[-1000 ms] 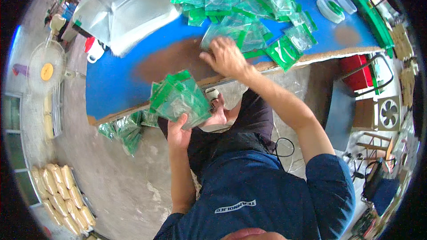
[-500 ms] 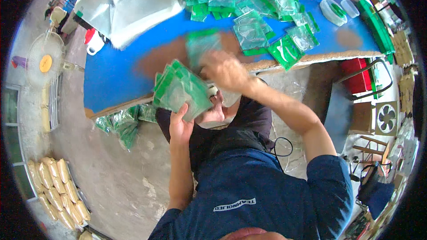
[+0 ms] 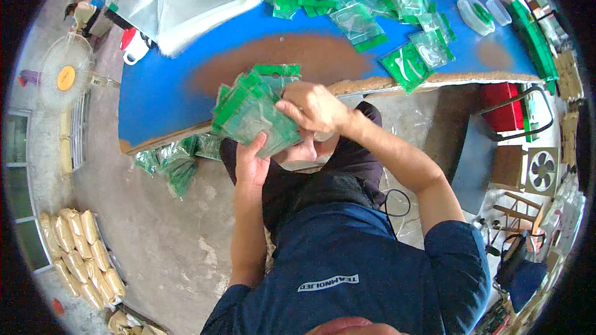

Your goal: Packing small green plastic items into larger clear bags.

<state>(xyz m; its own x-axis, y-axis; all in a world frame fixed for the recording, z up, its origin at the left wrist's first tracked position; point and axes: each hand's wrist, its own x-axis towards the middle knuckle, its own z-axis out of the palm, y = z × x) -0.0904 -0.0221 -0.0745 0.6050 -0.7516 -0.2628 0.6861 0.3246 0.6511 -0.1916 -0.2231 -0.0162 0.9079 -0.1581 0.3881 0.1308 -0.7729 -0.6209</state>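
Observation:
A fanned stack of clear and green plastic packets (image 3: 256,118) is in my left hand (image 3: 253,164), thumb on top, just off the table's near edge. My right hand (image 3: 315,108) is closed at the stack's right side. It pinches one more packet (image 3: 277,71), whose green end shows behind the top of the stack. The fingertips of my right hand are partly hidden. On the table ahead, a loose pile of similar packets (image 3: 363,0) spreads out. Two of them, including a green packet (image 3: 405,67), lie by the right part of the near edge.
The blue table (image 3: 161,102) has a worn brown patch. A metal tray (image 3: 192,0) stands far left, beside a red and white container (image 3: 133,46). A plastic tub (image 3: 475,15) sits at the right. More packets (image 3: 180,164) hang below the left table edge. A fan (image 3: 65,77) stands left.
My right hand, blurred before with a packet above the stack, now has that packet against the stack. Fewer packets lie at the pile's near side. My left hand keeps its hold.

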